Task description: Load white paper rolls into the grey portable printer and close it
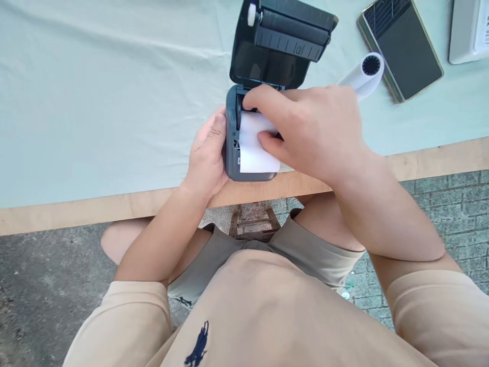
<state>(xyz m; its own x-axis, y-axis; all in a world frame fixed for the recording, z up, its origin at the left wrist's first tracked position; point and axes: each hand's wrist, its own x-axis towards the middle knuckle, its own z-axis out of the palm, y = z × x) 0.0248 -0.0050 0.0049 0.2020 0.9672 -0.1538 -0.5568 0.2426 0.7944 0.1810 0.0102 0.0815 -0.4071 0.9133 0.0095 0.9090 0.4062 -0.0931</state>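
A small dark grey portable printer [232,153] lies at the table's front edge, its black lid [275,66] swung up and back. My left hand [209,148] is wrapped against the printer's left side, thumb along the casing. White paper [254,155] comes out of the compartment and reaches over the printer's front. My right hand [313,125] is above the compartment, its index finger reaching inside at the back and its thumb pressed on the paper. The fingers are curled round the paper roll, which is mostly hidden under the hand.
Behind my right hand lies another white paper roll [355,79] with a dark core end. A phone [407,51] is beyond it, and part of a pale grey device [464,35] shows at the far right. A pale cloth [114,102] covers the wooden-edged table [439,158].
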